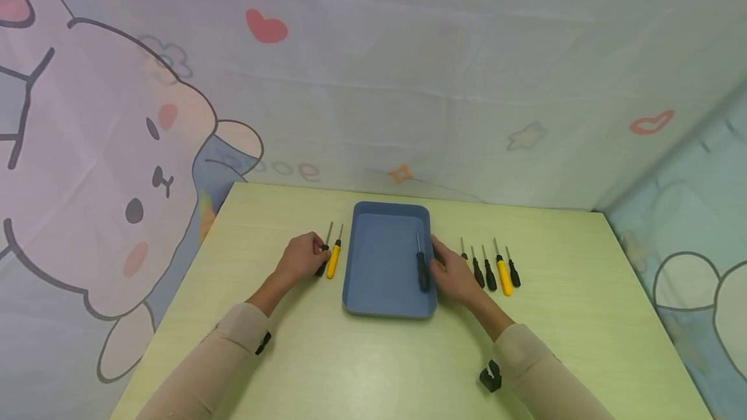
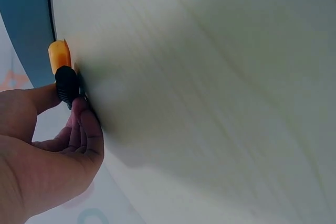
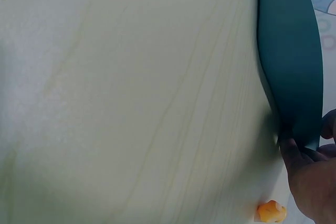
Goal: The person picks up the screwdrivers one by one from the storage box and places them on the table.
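My left hand (image 1: 300, 256) pinches the black handle of a screwdriver (image 2: 66, 83) between thumb and fingers, left of the blue tray (image 1: 379, 258). Its shaft points toward the back wall. Just right of it lies a yellow-handled screwdriver (image 1: 333, 263), parallel to it. With my right hand (image 1: 458, 275) I hold the tray by its right side; in the right wrist view the fingers sit low against the tray's outer wall and the thumb is near its rim. Inside the tray, along the right side, rests a black-handled screwdriver (image 1: 423, 271), tip toward the back.
To the right of my right hand, several screwdrivers lie in a row, among them a larger yellow one (image 1: 504, 275) and a small black one (image 1: 514, 272). My right hand partly hides the leftmost one. A printed cloth (image 1: 408, 83) hangs behind the pale table (image 1: 373, 368).
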Motion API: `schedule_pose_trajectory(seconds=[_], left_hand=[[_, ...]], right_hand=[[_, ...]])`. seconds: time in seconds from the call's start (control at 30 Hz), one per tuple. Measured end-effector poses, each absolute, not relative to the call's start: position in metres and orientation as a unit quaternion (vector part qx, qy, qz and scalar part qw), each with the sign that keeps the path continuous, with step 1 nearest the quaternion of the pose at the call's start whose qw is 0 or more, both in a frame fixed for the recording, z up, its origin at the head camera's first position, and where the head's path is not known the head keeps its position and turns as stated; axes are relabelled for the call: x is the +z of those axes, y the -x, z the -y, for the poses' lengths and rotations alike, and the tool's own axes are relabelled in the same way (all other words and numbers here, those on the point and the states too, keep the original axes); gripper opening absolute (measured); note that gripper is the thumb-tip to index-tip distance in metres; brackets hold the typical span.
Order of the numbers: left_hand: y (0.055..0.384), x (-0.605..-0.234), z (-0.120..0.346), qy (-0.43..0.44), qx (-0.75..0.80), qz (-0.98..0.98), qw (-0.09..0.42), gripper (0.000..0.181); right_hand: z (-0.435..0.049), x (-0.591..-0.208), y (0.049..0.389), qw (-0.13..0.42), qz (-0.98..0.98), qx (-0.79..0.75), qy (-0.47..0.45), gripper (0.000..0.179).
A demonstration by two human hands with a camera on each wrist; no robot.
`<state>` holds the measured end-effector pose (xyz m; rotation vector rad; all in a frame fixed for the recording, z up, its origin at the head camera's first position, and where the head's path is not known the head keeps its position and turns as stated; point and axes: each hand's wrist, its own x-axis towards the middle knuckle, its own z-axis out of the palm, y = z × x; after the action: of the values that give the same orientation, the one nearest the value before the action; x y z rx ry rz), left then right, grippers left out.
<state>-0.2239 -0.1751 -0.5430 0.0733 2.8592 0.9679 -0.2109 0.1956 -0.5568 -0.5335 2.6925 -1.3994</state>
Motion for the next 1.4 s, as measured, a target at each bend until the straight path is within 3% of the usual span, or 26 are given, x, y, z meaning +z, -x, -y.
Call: schedule_pose_trajectory(seconds=[0.9,1.4], left_hand=[[0.22,-0.529,0.178,-0.024,0.327,-0.942,0.075,0.031],[0.224,-0.504,0.174,-0.04,0.339,-0.938,0.055,0.039]], right_hand=[[-0.194,-0.553,0.208,0.044,-0.872,-0.458,0.165,0.06],[-0.194,-0.554,0.209,0.039,-0.876,-0.451,0.168,0.061]])
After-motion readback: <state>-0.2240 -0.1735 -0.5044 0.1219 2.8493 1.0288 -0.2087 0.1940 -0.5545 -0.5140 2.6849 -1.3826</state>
